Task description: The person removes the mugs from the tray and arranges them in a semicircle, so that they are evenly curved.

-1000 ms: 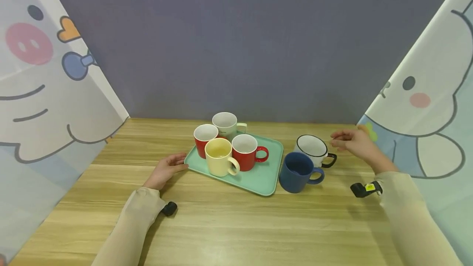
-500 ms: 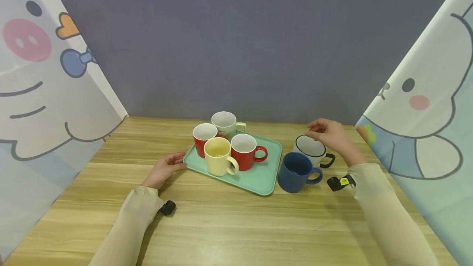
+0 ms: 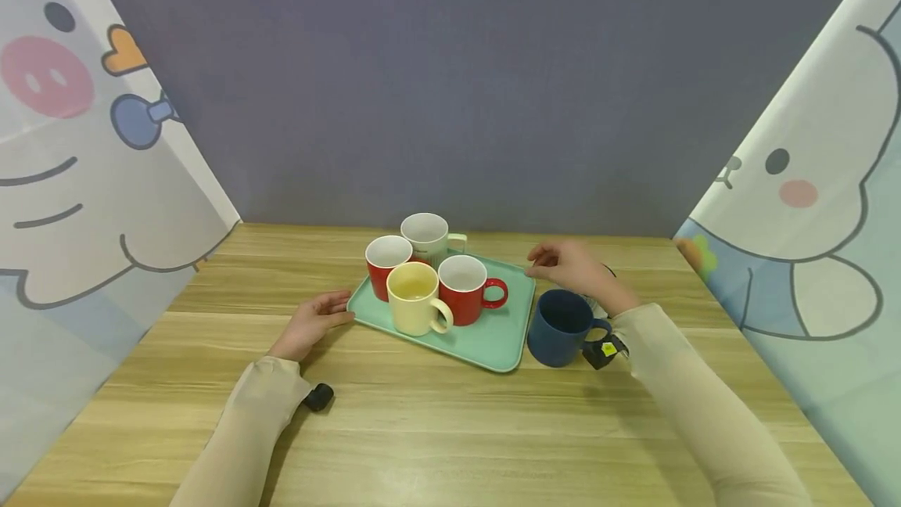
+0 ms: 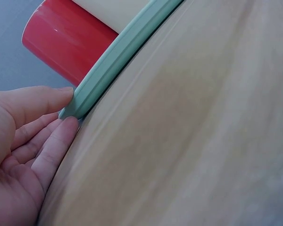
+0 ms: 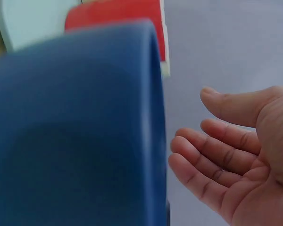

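My left hand (image 3: 310,325) holds the near left corner of the mint-green tray (image 3: 486,346), its digits on either side of the rim (image 4: 99,77) in the left wrist view. On the tray stand a yellow mug (image 3: 411,311), a red mug (image 3: 461,303) with its handle to the right, another red mug (image 3: 381,280) and a pale mug (image 3: 425,231) behind. My right hand (image 3: 573,266) hovers at the tray's far right corner, fingers loosely bent, nothing between them. Beneath its wrist, a blue mug (image 3: 552,339) stands beside the tray and mostly hides a black-rimmed white mug (image 3: 597,308).
The wooden table (image 3: 422,429) meets a grey back panel (image 3: 450,100). Cartoon-printed sheets slope down on the left (image 3: 105,202) and right (image 3: 823,217). The blue mug's handle (image 3: 601,331) points right, close to the right wrist camera (image 3: 601,352).
My right hand has moved left, from right of the white mug, across it, to the tray's far right corner. My left hand has stayed at the tray; the mugs have not moved.
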Demonstrator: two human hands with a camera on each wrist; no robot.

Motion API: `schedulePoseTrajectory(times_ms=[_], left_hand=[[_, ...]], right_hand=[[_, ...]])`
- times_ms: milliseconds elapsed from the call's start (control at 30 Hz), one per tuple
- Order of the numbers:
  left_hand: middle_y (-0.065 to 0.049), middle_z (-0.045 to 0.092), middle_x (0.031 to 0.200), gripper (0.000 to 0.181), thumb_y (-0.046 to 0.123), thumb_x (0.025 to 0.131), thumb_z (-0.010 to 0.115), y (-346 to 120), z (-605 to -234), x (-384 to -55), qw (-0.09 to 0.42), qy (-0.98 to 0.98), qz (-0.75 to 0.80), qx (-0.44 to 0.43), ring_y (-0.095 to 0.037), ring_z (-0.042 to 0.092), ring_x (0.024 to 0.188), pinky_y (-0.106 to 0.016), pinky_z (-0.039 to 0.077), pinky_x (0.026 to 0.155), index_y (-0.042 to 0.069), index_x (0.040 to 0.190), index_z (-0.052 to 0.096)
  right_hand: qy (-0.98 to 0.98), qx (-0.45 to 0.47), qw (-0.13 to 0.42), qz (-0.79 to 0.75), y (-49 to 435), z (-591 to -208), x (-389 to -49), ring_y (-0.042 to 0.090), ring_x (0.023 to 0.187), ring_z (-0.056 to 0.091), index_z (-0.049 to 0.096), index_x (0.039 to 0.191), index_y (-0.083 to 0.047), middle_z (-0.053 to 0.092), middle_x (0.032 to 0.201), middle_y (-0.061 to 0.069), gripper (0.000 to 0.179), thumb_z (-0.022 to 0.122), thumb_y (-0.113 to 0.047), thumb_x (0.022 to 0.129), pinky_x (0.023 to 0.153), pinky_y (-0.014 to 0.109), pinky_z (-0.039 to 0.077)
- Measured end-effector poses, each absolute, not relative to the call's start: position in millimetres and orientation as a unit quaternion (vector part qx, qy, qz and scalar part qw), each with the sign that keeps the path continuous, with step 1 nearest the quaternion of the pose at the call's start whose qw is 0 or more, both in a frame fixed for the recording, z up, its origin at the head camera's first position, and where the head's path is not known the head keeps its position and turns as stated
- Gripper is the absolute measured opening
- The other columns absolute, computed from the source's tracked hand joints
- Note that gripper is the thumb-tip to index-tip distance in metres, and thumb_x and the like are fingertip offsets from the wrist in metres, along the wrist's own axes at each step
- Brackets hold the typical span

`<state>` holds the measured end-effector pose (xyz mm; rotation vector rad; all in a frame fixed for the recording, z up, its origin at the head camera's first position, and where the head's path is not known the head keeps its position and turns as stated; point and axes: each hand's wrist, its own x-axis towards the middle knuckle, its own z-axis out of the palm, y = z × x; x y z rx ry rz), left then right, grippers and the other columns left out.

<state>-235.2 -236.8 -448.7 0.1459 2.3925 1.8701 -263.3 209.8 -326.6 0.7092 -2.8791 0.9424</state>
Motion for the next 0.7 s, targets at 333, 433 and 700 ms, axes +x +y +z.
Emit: schedulePoseTrajectory(times_ms=[333,433,700], left_hand=[[-0.031,0.051,0.138,0.056,0.007,0.096,0.067,-237.3,-452.3,-235.3,0.047,0.793,0.606,0.046,-0.037,0.051,0.126,-0.014,0.047,0.088,-0.013,0.142,0.043],[-0.031,0.051,0.138,0.056,0.007,0.096,0.067,-237.2,-451.1,-235.7,0.044,0.794,0.605,0.049,-0.038,0.050,0.127,-0.014,0.046,0.088,-0.013,0.142,0.043],[-0.031,0.051,0.138,0.056,0.006,0.095,0.067,-237.2,-452.6,-236.8,0.042,0.792,0.607,0.052,-0.036,0.051,0.126,-0.014,0.047,0.088,-0.014,0.142,0.043]], right_hand=[[-0.914,0.266,-0.061,0.301,179.7,-331.6,-265.2,0.030,0.096,0.068,0.068,0.111,0.004,0.071,0.102,0.014,0.027,0.072,-0.015,0.092,0.083,0.043,0.055],[-0.917,0.265,-0.071,0.290,172.0,-331.9,-266.9,0.030,0.098,0.068,0.067,0.113,0.005,0.072,0.104,0.015,0.029,0.072,-0.015,0.092,0.084,0.042,0.055],[-0.917,0.278,-0.094,0.270,159.7,-336.4,-278.7,0.030,0.095,0.068,0.071,0.106,0.007,0.073,0.100,0.016,0.024,0.073,-0.011,0.090,0.082,0.040,0.056]])
